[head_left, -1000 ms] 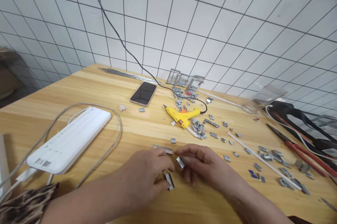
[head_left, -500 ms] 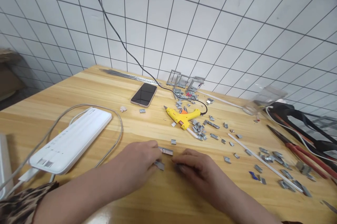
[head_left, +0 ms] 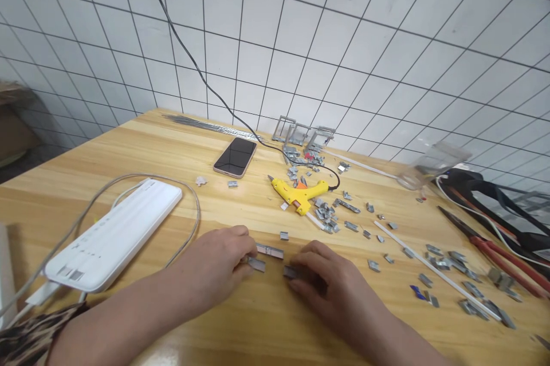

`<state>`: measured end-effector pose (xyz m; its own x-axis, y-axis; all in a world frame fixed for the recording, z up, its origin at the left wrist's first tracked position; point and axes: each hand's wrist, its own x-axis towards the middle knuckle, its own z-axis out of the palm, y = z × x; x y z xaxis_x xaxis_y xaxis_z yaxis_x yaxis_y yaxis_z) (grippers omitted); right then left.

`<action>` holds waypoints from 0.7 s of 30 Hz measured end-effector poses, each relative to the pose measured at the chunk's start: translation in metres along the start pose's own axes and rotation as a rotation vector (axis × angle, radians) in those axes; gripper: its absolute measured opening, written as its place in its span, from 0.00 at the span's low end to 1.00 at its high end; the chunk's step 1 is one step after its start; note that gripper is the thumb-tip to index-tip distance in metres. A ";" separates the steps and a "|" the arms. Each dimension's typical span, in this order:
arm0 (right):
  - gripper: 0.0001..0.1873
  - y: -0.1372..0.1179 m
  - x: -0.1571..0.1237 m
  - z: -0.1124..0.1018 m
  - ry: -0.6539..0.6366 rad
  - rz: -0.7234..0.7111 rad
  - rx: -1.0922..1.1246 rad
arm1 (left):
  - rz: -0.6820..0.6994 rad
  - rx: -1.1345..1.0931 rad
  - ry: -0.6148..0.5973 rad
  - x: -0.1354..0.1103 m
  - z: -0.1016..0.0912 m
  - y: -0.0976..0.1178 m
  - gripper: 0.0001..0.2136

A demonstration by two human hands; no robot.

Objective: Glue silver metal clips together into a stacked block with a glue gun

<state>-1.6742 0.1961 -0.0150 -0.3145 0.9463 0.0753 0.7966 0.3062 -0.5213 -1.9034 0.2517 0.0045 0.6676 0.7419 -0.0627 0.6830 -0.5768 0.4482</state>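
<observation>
Between the thumb and fingers of my left hand (head_left: 226,257) is a small grey metal channel piece (head_left: 257,264), its end sticking out to the right. My right hand (head_left: 324,271) pinches another short metal clip (head_left: 290,272) at its fingertips, low over the table. The two held pieces are apart, facing each other across a narrow gap. Just beyond them lies a longer metal strip (head_left: 271,251), its left end partly covered by my left fingers. A single small bracket (head_left: 284,236) rests behind the strip.
A yellow glue gun (head_left: 296,194) lies among loose metal pieces. A phone (head_left: 235,157) and thin metal rods (head_left: 206,124) are farther back. On the left is a white power strip (head_left: 116,234) with cables. A white stick (head_left: 438,271) and red-handled shears (head_left: 498,254) are at right.
My left hand has shifted slightly left, and more of its metal piece shows. The clip at my right fingertips has turned into clearer view. The view has shifted slightly.
</observation>
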 end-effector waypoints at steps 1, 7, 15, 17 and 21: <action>0.06 0.000 0.000 0.001 -0.001 -0.007 0.000 | -0.001 0.002 0.002 0.000 0.000 -0.001 0.07; 0.07 -0.003 0.004 0.012 0.066 -0.072 -0.012 | -0.037 -0.028 0.014 0.003 -0.001 -0.002 0.08; 0.06 -0.008 0.009 0.019 0.131 -0.058 -0.069 | -0.106 -0.113 0.058 0.003 -0.004 -0.002 0.05; 0.04 -0.008 0.007 0.018 0.125 -0.048 -0.057 | -0.111 -0.097 0.056 0.003 -0.005 -0.002 0.04; 0.07 -0.006 0.007 0.015 0.130 -0.070 -0.036 | -0.108 -0.060 0.046 0.003 -0.002 -0.001 0.05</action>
<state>-1.6894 0.1992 -0.0243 -0.3020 0.9274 0.2210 0.7938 0.3729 -0.4803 -1.9029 0.2552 0.0059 0.5761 0.8142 -0.0727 0.7301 -0.4725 0.4937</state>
